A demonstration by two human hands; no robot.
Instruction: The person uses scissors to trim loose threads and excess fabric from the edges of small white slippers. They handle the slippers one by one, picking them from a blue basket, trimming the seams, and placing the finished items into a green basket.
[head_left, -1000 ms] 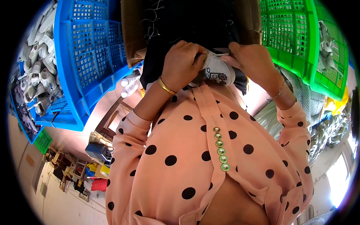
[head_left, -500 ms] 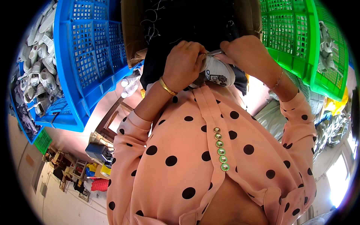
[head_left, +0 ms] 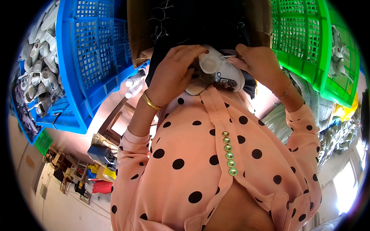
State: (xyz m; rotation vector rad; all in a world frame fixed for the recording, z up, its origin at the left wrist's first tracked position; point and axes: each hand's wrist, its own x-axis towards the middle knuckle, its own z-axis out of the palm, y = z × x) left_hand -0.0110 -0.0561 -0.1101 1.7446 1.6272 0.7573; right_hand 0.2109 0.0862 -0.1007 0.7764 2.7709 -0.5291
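A small white shoe (head_left: 227,74) with a black printed drawing lies in my lap, in front of my shirt. My left hand (head_left: 173,73) curls around the shoe's left side, fingers over its far edge and thumb nearer me. A pale sole-like piece (head_left: 197,87) shows beneath that hand; whether it belongs to a second shoe I cannot tell. On the other side, my right hand (head_left: 262,65) is closed at the shoe's far right edge, by a thin white strip. Its fingertips are partly hidden. Black cloth (head_left: 192,23) with loose threads lies beyond the hands.
At the left stands a blue plastic crate (head_left: 101,50), beside many white shoes (head_left: 42,73). A green crate (head_left: 302,42) stands at the right, with more shoes (head_left: 338,54) by it. Cardboard (head_left: 138,34) flanks the black cloth. Wrapped bundles (head_left: 277,115) sit lower right.
My left hand has shifted left and spread from its tight pinch near the right hand, uncovering more of the shoe. The right hand has moved slightly right and nearer me.
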